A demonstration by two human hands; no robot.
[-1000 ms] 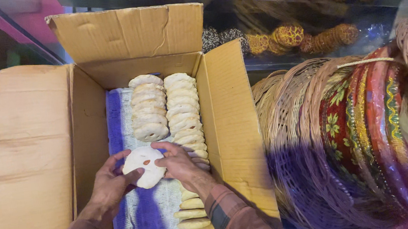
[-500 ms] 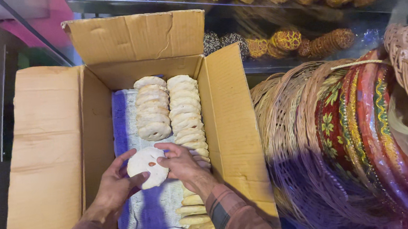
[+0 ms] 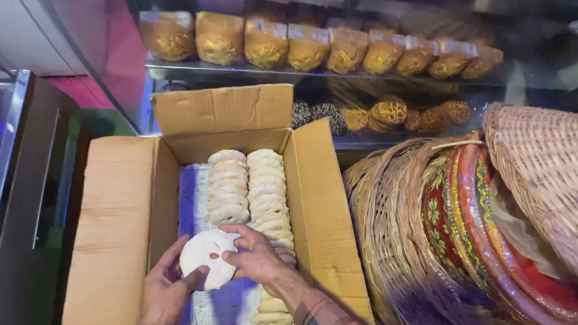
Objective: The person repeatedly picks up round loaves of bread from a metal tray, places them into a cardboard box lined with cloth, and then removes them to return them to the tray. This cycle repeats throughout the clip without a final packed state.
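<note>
Since a second ago my view has lifted while both hands stay put, left hand (image 3: 165, 296) and right hand (image 3: 255, 254) grasping the round white flatbread (image 3: 207, 258) just below the shorter row of breads (image 3: 228, 186) in the cardboard box (image 3: 320, 208); I'd judge it best laid overlapping that row's end.

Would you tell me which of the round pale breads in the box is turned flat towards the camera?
The round bread held between both hands; the others stand on edge in two rows.
</note>
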